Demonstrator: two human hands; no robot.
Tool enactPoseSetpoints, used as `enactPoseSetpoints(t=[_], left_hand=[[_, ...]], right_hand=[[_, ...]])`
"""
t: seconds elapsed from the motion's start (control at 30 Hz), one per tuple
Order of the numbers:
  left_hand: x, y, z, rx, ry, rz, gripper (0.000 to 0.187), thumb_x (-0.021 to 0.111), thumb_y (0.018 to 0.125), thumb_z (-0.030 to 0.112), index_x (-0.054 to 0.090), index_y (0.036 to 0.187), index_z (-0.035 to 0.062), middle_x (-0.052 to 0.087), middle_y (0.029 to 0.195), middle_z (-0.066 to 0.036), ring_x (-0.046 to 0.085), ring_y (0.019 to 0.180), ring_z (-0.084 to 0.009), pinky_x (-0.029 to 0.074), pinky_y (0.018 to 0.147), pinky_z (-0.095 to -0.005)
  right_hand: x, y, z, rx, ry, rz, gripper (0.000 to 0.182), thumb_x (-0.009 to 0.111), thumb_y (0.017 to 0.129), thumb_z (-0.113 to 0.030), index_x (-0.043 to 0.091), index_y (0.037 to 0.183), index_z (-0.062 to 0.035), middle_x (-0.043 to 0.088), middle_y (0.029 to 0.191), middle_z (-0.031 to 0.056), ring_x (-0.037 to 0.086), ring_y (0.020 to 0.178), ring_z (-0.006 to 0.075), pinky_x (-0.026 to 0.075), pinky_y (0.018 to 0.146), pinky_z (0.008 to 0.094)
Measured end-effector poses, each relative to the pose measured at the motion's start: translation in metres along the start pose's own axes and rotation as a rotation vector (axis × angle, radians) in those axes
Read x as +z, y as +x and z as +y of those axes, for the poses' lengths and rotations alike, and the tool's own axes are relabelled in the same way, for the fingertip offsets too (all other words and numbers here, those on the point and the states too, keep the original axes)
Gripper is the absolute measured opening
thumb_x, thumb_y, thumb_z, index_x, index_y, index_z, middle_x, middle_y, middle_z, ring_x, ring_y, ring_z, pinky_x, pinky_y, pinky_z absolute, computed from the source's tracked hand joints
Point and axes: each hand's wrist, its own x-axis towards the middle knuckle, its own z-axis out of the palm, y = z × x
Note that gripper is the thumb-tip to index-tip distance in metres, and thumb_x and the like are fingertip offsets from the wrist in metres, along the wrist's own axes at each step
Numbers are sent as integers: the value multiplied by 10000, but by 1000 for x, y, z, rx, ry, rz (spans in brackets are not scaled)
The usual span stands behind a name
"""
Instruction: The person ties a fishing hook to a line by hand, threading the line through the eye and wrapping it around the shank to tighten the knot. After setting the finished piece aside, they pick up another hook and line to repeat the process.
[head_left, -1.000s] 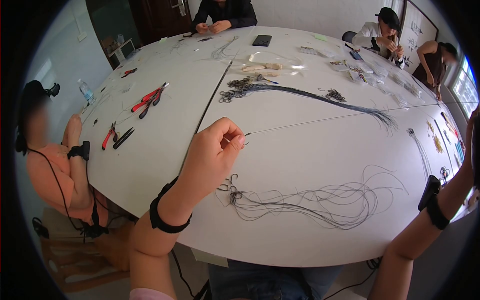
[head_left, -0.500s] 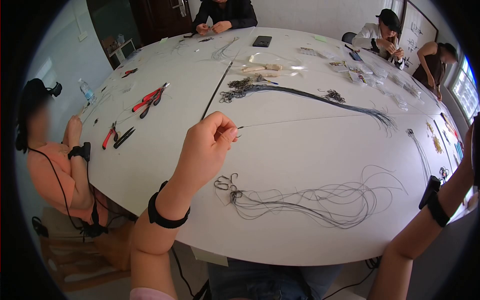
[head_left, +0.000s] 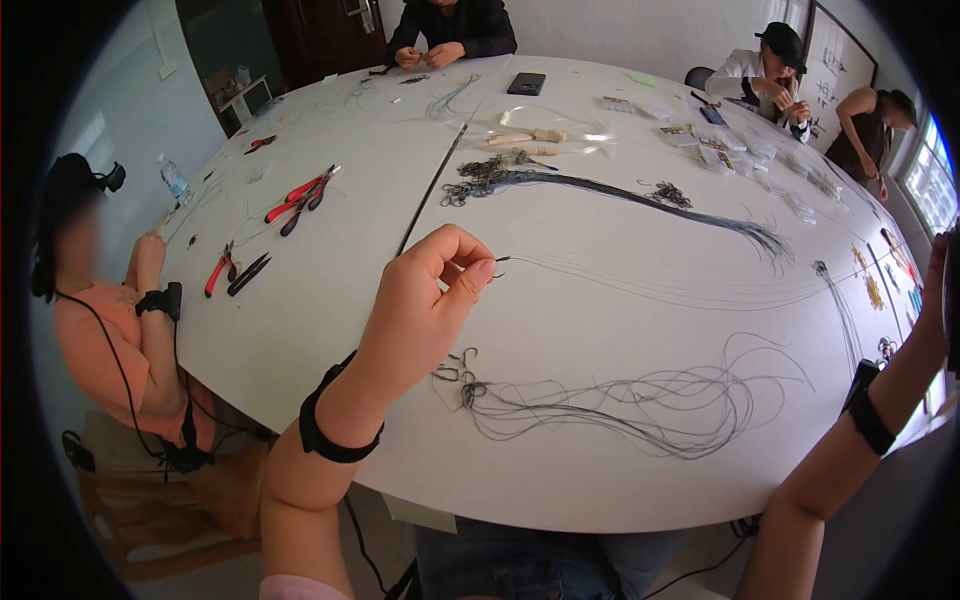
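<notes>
My left hand (head_left: 440, 285) is pinched shut on a fishing hook (head_left: 501, 261), whose dark tip end shows just past the thumb and finger. From it a thin fishing line (head_left: 640, 291) runs rightward above the table in a slack curve. My right hand (head_left: 938, 285) is at the right edge of the view, its fingers cut off or hidden. Below my left hand lies a bunch of hooks (head_left: 468, 385) with loosely looped leader lines (head_left: 690, 410). Farther off, a thick bundle of dark snelled lines (head_left: 620, 190) has its hooks gathered at the left end.
Red-handled pliers (head_left: 303, 193) and black tweezers (head_left: 249, 276) lie to the left on the white table (head_left: 580, 490). A small hook pile (head_left: 668, 195), a phone (head_left: 526, 83) and clear packs (head_left: 718, 158) lie farther off. Several people work around the table.
My left hand has shifted slightly to the right with the hook. The line, nearly straight and taut before, now sags in a slack curve. My right hand has moved up slightly.
</notes>
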Motion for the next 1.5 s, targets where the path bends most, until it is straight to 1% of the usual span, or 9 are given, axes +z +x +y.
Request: enactPoseSetpoints(t=[0.13, 0.23, 0.27, 0.4, 0.6, 0.93, 1.03, 1.2, 1.5], left_hand=[[4, -3, 1, 59, -31, -110, 81, 572, 892, 101, 567, 849, 33, 595, 745, -1, 521, 637, -42, 423, 521, -179], [5, -6, 8, 74, -55, -197, 77, 583, 883, 94, 574, 837, 32, 600, 738, 1, 522, 627, -41, 415, 528, -179], [6, -7, 11, 69, -47, -242, 76, 586, 880, 90, 577, 832, 32, 603, 734, 2, 522, 619, -41, 412, 531, -180], [8, -9, 13, 115, -37, -294, 90, 607, 875, 107, 584, 834, 30, 622, 729, -11, 550, 624, -55, 416, 537, -190], [8, -9, 12, 143, -36, -303, 82, 610, 873, 98, 587, 841, 26, 629, 732, -16, 580, 653, -69, 435, 549, -199], [8, -10, 12, 169, -23, -309, 82, 624, 864, 99, 593, 840, 28, 633, 737, -17, 590, 662, -75, 443, 557, -202], [8, -11, 13, 163, -11, -313, 88, 635, 857, 104, 594, 839, 29, 632, 733, -14, 587, 658, -76, 443, 558, -204], [8, -11, 15, 127, -12, -335, 82, 647, 842, 98, 602, 826, 31, 624, 717, -10, 579, 648, -79, 442, 562, -205], [10, -14, 15, 277, -33, -442, 87, 678, 742, 2, 592, 747, 9, 602, 668, -43, 566, 571, -107, 449, 496, -221]], right_hand=[[-25, 31, 11, 78, -13, -336, 114, 563, 889, -44, 574, 924, 64, 548, 738, 83, 499, 622, 134, 393, 548, 209], [-6, 2, 10, 228, -555, -719, 115, 609, 857, -26, 582, 893, 79, 624, 869, 163, 595, 700, 165, 480, 557, 190], [-13, -1, 26, 16, -1026, -813, 133, 523, 919, -124, 582, 833, -41, 482, 589, -22, 427, 465, 31, 353, 444, 180], [9, -34, 40, 317, -1262, -1092, 71, 601, 763, 44, 598, 811, -9, 483, 558, -8, 466, 466, 51, 382, 413, 196], [35, -71, 60, 420, -1440, -1254, 96, 635, 712, 52, 634, 803, 20, 519, 533, 20, 527, 445, 83, 387, 389, 221], [44, -98, 84, 535, -1442, -1464, 150, 555, 701, 71, 643, 819, 43, 615, 618, 98, 605, 489, 148, 450, 421, 260], [47, -108, 83, 421, -1445, -1646, 150, 618, 731, 5, 665, 873, -10, 672, 795, 108, 654, 685, 209, 507, 604, 304], [56, -132, 76, 235, -1384, -1668, 224, 710, 743, -158, 675, 919, -24, 672, 868, 133, 651, 800, 240, 505, 721, 338], [87, -209, 46, 634, -385, -1670, 155, 655, 800, -93, 665, 903, 23, 676, 849, 143, 660, 780, 200, 503, 665, 291]])
